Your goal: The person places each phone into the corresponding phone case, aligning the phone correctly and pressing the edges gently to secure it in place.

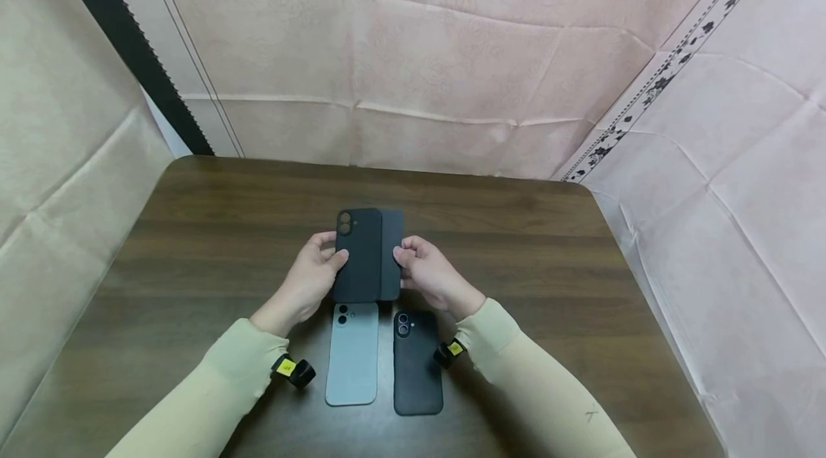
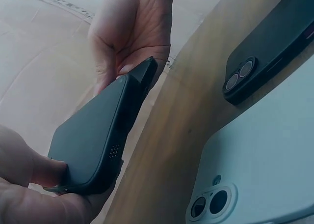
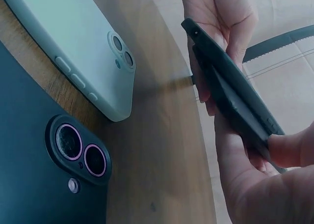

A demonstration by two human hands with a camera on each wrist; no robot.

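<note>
A dark flip phone case (image 1: 358, 257) is held up over the table, its back and camera cutout toward me in the head view. My left hand (image 1: 310, 272) grips its left edge, thumb on the back. On the other side, my right hand (image 1: 439, 275) pinches the edge of the cover flap (image 1: 391, 257), which sticks out to the right. In the right wrist view the flap and the shell (image 3: 240, 81) stand a little apart at an angle. Small speaker holes show along the case's end (image 2: 114, 151) in the left wrist view.
Below the hands, a pale blue-green phone (image 1: 352, 358) lies back up on the wooden table (image 1: 226, 229). To its right lies a black phone (image 1: 417, 372), also camera side up, close to the right wrist. Pale cloth (image 1: 419, 71) hangs behind the table and at both sides.
</note>
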